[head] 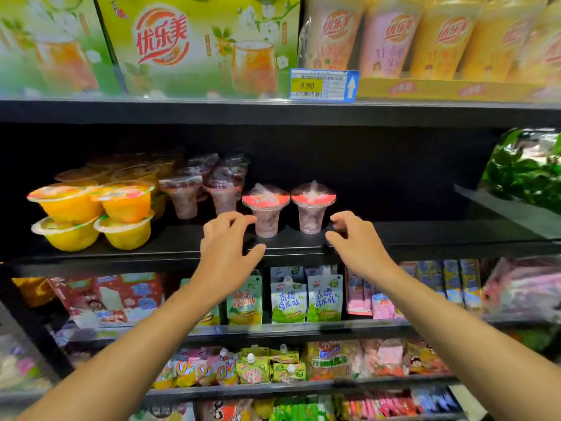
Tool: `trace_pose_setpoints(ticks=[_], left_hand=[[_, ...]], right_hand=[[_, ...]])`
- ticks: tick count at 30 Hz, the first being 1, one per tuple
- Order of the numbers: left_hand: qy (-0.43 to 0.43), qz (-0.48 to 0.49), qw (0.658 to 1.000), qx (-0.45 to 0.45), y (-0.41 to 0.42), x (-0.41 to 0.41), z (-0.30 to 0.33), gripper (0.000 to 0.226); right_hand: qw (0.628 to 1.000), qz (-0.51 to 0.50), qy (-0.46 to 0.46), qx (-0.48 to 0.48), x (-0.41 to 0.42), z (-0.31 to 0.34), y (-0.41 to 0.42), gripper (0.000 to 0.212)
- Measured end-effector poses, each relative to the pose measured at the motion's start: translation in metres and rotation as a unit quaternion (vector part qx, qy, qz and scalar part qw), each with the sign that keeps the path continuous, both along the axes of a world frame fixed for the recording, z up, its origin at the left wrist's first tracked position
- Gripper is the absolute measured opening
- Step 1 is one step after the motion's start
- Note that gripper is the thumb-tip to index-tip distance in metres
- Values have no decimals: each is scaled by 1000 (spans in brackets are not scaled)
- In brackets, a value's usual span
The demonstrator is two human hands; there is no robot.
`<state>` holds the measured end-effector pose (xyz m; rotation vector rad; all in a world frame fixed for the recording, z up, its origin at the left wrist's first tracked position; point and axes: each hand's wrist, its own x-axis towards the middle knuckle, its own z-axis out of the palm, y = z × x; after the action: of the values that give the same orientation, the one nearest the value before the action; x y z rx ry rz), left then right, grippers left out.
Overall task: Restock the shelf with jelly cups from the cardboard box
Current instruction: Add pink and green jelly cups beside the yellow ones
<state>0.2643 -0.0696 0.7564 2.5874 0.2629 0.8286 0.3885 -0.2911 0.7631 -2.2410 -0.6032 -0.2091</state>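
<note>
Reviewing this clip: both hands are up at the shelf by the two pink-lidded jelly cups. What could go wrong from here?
1. The two pink-lidded cups are narrow at the base and wide at the lid; a brush from the left hand or right hand could tip them.
2. They stand near the shelf's front edge, so a tipped cup might roll off.
3. The stacked yellow cups could topple if bumped.

Readable text: brand logos, one price tag, pouch flavour names.
Green carton (197, 47) on the top shelf: red "优乐美" logo; same logo on the tall cups (391, 38) to its right, smaller print there blurred. Price tag (323, 85) on the shelf edge: "9.90" on yellow, barcode under it, white up-arrow on blue at its right end. Green pouches (287, 299) one shelf below the jelly cups: "青提乌龙味"; pouch (244, 300) to their left starts "柚子", rest unclear. Everything else too blurred.
</note>
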Motion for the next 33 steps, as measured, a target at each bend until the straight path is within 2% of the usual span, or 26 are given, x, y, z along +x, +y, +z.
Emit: trace_pose_setpoints(ticks=[3, 6, 8, 15, 33], left_hand=[[63, -11, 998, -1, -1, -5, -7, 55], [106, -37, 994, 15, -6, -9, -11, 56], [126, -49, 990, 24, -11, -11, -10, 56], [145, -40, 988, 41, -16, 4, 0, 60], [175, 1, 982, 69, -12, 45, 2, 63]], right_hand=[[992, -1, -65, -106, -15, -12, 1, 57], [971, 0, -115, -212, -27, -20, 0, 61], [962, -13, -118, -246, -36, -22, 1, 61], [951, -22, -121, -283, -36, -10, 14, 60], [948, 24, -141, -284, 13, -5, 19, 60]])
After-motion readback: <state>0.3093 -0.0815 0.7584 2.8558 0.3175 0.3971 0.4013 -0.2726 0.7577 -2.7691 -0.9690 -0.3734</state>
